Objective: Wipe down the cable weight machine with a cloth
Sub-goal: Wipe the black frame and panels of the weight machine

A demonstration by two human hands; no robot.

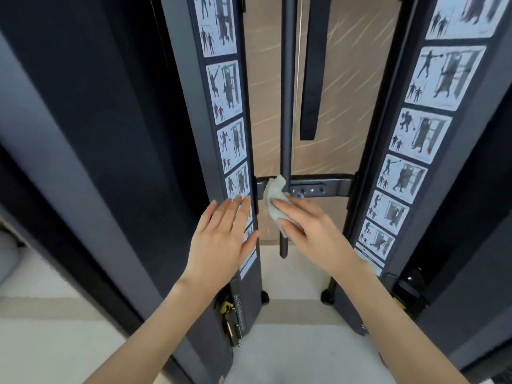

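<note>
The dark cable weight machine fills the view: a left column [194, 112] and a right column [393, 112], both lined with exercise picture labels, and a black centre pole [286, 106] crossing a low crossbar [327, 182]. My right hand [307, 225] grips a pale crumpled cloth [273, 195] and holds it against the centre pole where the pole meets the crossbar. My left hand [224, 234] lies flat, fingers straight, on the lower labels of the left column.
A black strap [313, 79] hangs behind the pole in front of a brown wall panel [343, 120]. A thin cable [297, 65] runs beside the pole. Pale floor [293, 314] lies between the columns. A yellow pin and weight scale [234, 314] sit low on the left column.
</note>
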